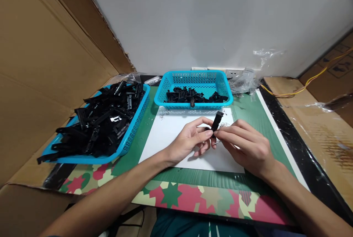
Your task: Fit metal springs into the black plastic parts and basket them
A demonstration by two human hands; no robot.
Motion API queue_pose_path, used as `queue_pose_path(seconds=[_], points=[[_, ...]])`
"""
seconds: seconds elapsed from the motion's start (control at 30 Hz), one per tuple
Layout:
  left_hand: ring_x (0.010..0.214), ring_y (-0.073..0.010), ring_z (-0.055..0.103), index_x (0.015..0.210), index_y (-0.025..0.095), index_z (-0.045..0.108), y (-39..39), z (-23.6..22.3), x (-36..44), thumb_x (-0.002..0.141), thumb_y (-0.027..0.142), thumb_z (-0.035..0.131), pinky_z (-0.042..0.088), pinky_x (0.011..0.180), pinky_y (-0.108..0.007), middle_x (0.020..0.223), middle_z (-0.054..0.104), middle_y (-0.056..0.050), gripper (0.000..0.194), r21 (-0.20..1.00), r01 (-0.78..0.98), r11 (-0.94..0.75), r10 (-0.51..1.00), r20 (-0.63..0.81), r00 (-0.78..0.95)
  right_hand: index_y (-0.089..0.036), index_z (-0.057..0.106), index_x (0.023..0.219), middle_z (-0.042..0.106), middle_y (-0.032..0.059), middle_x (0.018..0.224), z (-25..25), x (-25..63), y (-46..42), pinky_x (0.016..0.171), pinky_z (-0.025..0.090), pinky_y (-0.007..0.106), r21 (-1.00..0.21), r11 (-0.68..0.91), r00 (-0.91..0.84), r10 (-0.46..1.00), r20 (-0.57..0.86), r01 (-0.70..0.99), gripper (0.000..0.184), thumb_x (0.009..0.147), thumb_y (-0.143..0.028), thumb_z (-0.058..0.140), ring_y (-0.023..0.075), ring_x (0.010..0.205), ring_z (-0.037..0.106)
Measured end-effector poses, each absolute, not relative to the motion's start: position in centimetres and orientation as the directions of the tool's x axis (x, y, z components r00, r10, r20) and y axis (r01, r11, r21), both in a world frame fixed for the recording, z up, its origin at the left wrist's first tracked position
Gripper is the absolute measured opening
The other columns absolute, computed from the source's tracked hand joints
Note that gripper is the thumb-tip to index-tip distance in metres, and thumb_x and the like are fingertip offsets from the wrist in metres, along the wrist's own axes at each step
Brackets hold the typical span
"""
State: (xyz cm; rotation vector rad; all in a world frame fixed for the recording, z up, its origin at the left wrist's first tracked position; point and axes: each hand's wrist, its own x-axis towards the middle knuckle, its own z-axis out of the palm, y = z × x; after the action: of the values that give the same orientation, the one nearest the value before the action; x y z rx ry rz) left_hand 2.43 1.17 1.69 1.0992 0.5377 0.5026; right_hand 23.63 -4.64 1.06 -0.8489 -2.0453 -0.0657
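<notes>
The left hand [197,139] pinched a black plastic part [217,121] near its lower end, thumb against it, and the part tilted upward with its top leaning slightly right. The right hand [248,145] was closed narrow, its fingertips meeting the same part at the lower end, and it held a thin metal rod [217,142] that jutted out toward the left fingers. The 2 hands nearly touched, above a white sheet [165,145] that lay on a green mat [132,152] on the tabletop [317,167].

Small metal pieces [224,124] lay scattered on the sheet behind the hands, with more near its far left corner. Beyond the sheet stood 1 blue basket [193,107] with small black parts [183,95] in it. To the left, a 2nd blue basket [134,132] was heaped with longer black parts [96,123]. Clear plastic wrap [245,82] lay beside the far basket, near a yellow cable [298,92].
</notes>
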Motion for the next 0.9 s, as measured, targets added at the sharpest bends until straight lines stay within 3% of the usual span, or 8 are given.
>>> queue_pose_path(seconds=[0.37, 0.67, 0.9], points=[[0.052, -0.0047, 0.053, 0.107, 0.018, 0.053, 1.0, 1.3, 2.3, 0.103, 0.036, 0.066, 0.039, 0.046, -0.014, 0.089, 0.077, -0.009, 0.023, 0.910, -0.214, 0.356, 0.603, -0.049, 0.796, -0.018, 0.074, 0.107, 0.082, 0.0082, 0.094, 1.7, 24.0, -4.3, 0.068, 0.055, 0.035, -0.472, 0.750, -0.276, 0.629, 0.727, 0.463, 0.027, 0.092, 0.004, 0.069, 0.0188, 0.077, 0.070], [0.054, -0.0072, 0.055, 0.105, 0.019, 0.054, 1.0, 0.9, 2.2, 0.098, 0.043, 0.073, 0.038, 0.048, -0.017, 0.085, 0.075, -0.006, 0.032, 0.933, -0.201, 0.300, 0.647, -0.044, 0.762, -0.019, 0.072, 0.115, 0.081, 0.0086, 0.094, 1.9, 24.0, -4.9, 0.066, 0.055, 0.036, -0.326, 0.774, -0.305, 0.543, 0.782, 0.543, 0.034, 0.090, 0.003, 0.068, 0.0206, 0.076, 0.068], [0.055, -0.0065, 0.054, 0.105, 0.019, 0.054, 1.0, 0.7, 2.2, 0.099, 0.042, 0.072, 0.036, 0.051, -0.019, 0.090, 0.078, -0.009, 0.030, 0.935, -0.204, 0.290, 0.635, -0.029, 0.772, -0.017, 0.072, 0.112, 0.081, 0.0102, 0.093, 1.8, 24.0, -4.8, 0.067, 0.054, 0.035, -0.320, 0.773, -0.315, 0.545, 0.777, 0.547, 0.031, 0.090, 0.004, 0.069, 0.0204, 0.077, 0.066]])
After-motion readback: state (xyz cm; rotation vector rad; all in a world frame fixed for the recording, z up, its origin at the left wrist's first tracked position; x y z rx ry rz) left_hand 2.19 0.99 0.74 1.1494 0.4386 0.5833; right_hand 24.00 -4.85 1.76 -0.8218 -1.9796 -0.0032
